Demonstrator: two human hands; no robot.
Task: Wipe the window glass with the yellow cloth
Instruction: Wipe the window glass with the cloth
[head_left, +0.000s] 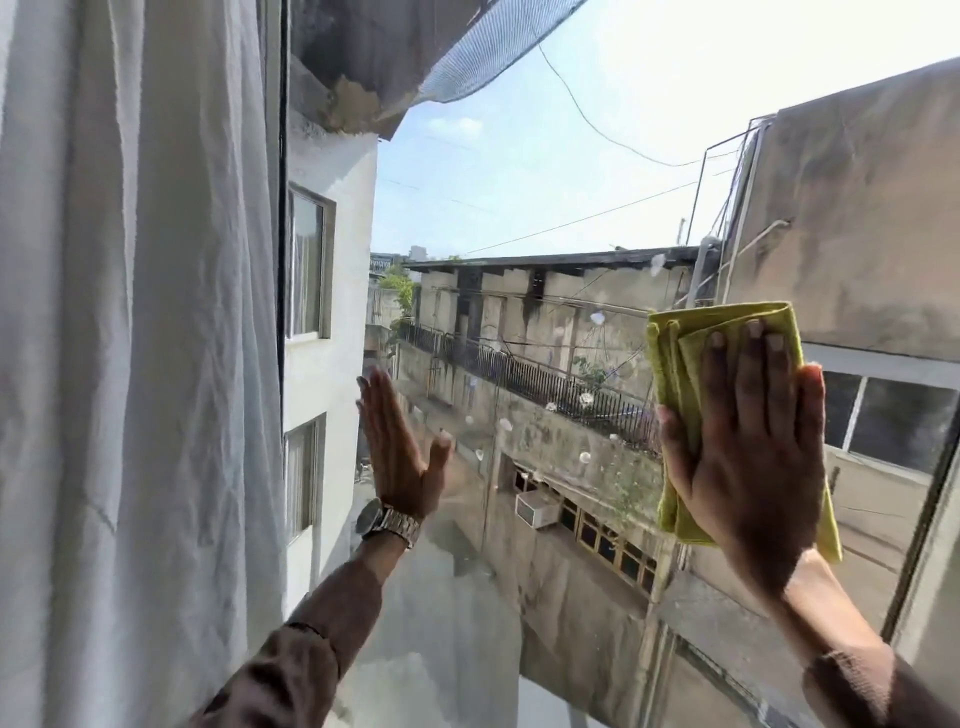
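Yellow cloth (675, 364), folded, lies under the right hand (748, 447) — fingers flat, spread, pressing it to the window glass (519, 208); left hand (397, 447) open, empty, fingers straight.

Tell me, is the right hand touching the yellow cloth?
Touching. The head view shows the right hand spread flat on the folded cloth, its fingers lying across it and pressing it against the glass.

2 hands: left hand (400, 447), right hand (748, 447); 1 yellow cloth (675, 358); 1 wristwatch (382, 519); 1 curtain (130, 338).
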